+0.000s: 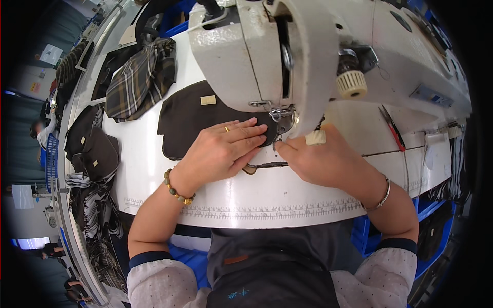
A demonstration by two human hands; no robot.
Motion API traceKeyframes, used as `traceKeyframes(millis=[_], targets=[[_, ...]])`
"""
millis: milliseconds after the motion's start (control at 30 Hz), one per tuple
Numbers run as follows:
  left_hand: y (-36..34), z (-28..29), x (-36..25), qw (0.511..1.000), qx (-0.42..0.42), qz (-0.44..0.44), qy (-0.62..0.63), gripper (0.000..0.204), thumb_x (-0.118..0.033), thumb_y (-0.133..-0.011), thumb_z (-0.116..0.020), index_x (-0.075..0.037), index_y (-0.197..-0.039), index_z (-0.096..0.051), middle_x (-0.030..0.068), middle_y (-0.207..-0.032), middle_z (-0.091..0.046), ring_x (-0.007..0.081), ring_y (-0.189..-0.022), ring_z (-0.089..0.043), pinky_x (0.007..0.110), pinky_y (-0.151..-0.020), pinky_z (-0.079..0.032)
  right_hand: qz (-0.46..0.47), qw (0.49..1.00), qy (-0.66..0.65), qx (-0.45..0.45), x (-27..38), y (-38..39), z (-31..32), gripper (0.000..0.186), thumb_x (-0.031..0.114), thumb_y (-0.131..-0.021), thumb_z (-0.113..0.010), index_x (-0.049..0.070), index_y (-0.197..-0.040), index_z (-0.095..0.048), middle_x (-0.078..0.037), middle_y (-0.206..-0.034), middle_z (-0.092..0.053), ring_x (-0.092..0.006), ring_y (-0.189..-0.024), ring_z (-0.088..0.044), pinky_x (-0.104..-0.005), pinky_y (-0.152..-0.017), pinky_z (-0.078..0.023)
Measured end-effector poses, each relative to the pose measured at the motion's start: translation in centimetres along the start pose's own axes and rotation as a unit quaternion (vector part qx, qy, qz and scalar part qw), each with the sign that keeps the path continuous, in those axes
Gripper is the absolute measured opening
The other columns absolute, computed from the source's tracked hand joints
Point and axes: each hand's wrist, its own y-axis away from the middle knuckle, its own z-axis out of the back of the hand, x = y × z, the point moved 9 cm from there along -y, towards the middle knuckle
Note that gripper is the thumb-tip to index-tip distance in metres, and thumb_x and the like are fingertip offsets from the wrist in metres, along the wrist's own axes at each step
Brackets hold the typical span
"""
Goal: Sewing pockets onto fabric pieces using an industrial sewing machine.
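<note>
A dark brown fabric panel [184, 120] with a small pale label lies flat on the white sewing table, its right end beneath the needle area of the sewing machine [280, 115]. My left hand [231, 146] rests on the panel, fingers stretched out and pointing toward the presser foot. Close to the foot on the right, my right hand [321, 156] is closed, its thumb and forefinger pinching the panel's edge. Its other fingers are partly hidden behind a white knob of the machine. A narrow dark strip of edge [269, 165] shows between the hands.
Red-handled snips [393, 128] lie right of the machine. Folded plaid fabric [141, 79] sits at the far left, with stacked dark labelled pieces [97, 149] below it. A ruler scale [257, 211] runs along the table's front. Blue bins [364, 236] stand below at the right.
</note>
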Motion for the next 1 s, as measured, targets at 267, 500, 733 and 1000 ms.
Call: traceKeyframes(millis=[267, 500, 733, 1000], targets=[[0.1, 0.2, 0.3, 0.999, -0.009, 0.027, 0.028, 0.021, -0.006, -0.079, -0.075, -0.006, -0.101, -0.077, 0.0068, -0.115, -0.075, 0.0236, -0.112, -0.07, 0.034, -0.092, -0.059, 0.023, 0.999, 0.037, -0.015, 0.9, 0.0, -0.2, 0.017, 0.01, -0.075, -0.067, 0.004, -0.091, -0.069, -0.004, -0.056, -0.056, -0.0212, -0.048, -0.06, -0.0345, -0.045, -0.046], [0.5, 1.3, 2.0, 0.994, -0.082, 0.072, 0.015, 0.024, 0.001, -0.074, -0.074, -0.006, -0.097, -0.075, 0.0049, -0.101, -0.074, 0.0231, -0.101, -0.072, 0.033, -0.08, -0.06, -0.034, 0.992, 0.085, 0.084, 1.3, 0.2, -3.1, 0.046, 0.018, -0.082, -0.066, 0.013, -0.127, -0.069, 0.002, -0.072, -0.056, -0.0129, -0.06, -0.06, -0.0288, -0.05, -0.047], [0.0, 1.5, 1.5, 0.995, -0.073, 0.071, 0.008, 0.028, 0.001, -0.071, -0.074, -0.006, -0.098, -0.075, 0.0041, -0.1, -0.073, 0.0227, -0.097, -0.072, 0.032, -0.08, -0.06, -0.056, 0.987, -0.052, 0.144, 1.3, 0.5, -4.3, 0.056, 0.009, -0.085, -0.058, 0.001, -0.14, -0.056, -0.002, -0.071, -0.069, -0.0201, -0.047, -0.059, -0.0384, -0.045, -0.036], [-0.4, 0.0, 0.0, 0.999, -0.011, -0.018, -0.048, 0.029, -0.009, -0.074, -0.069, -0.006, -0.102, -0.075, 0.0035, -0.107, -0.07, 0.0236, -0.109, -0.068, 0.035, -0.09, -0.058, -0.05, 0.991, -0.05, 0.113, 1.4, 0.1, -3.6, 0.048, 0.008, -0.084, -0.059, -0.003, -0.13, -0.059, -0.003, -0.06, -0.066, -0.0204, -0.048, -0.063, -0.0356, -0.044, -0.039]])
